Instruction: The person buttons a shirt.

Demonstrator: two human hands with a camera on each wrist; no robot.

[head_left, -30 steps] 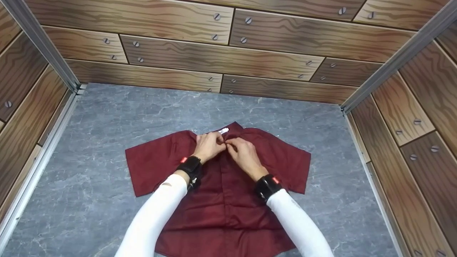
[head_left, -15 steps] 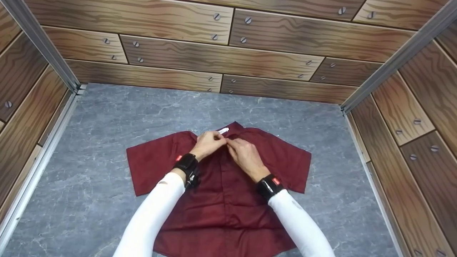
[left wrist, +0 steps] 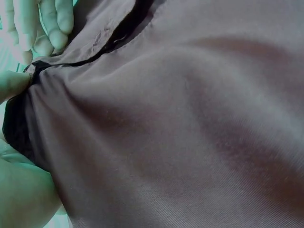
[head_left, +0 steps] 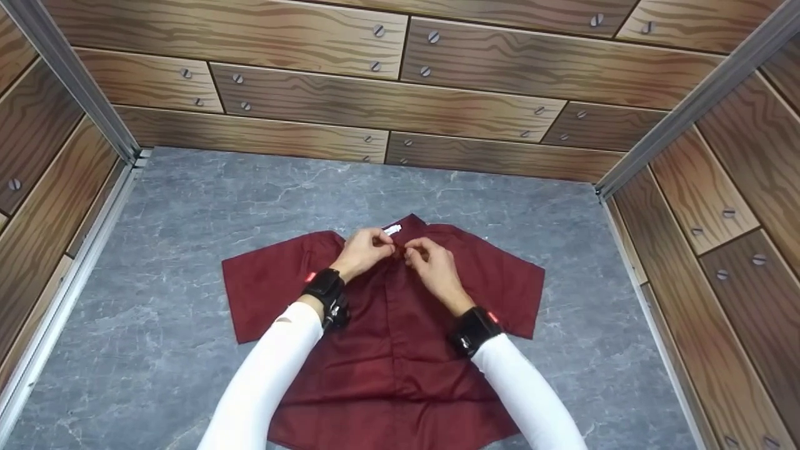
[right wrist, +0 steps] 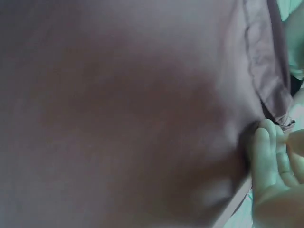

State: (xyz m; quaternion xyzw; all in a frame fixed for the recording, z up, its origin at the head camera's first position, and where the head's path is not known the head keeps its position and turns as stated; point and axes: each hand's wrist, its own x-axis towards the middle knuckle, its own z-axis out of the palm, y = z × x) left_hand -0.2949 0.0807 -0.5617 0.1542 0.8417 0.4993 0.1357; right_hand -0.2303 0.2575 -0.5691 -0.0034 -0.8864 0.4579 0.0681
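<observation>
A dark red short-sleeved shirt (head_left: 350,375) lies front up, its collar toward the back wall and a white label (head_left: 392,230) showing inside the neck. At the neck opening my left hand (head_left: 364,252) pinches the shirt's front edge between thumb and fingers. Close beside it, my right hand (head_left: 435,267) pinches the opposite edge just below the collar, thumb and forefinger together. In the left wrist view, the front edge of the shirt (left wrist: 156,133) is drawn up into folds at the hand. The right wrist view has fingers (right wrist: 266,152) right at the placket edge. A button is not visible.
The shirt lies on a grey marbled surface (head_left: 162,250). Wood-patterned walls (head_left: 312,94) close it in at the back and both sides, with metal rails (head_left: 81,94) at the corners. Both forearms in white sleeves reach across the shirt's lower part.
Both hands worked fingertip to fingertip at the neck opening; now my right hand has drawn slightly right and its fingers have rounded, leaving a small gap. The shirt body lies almost unchanged.
</observation>
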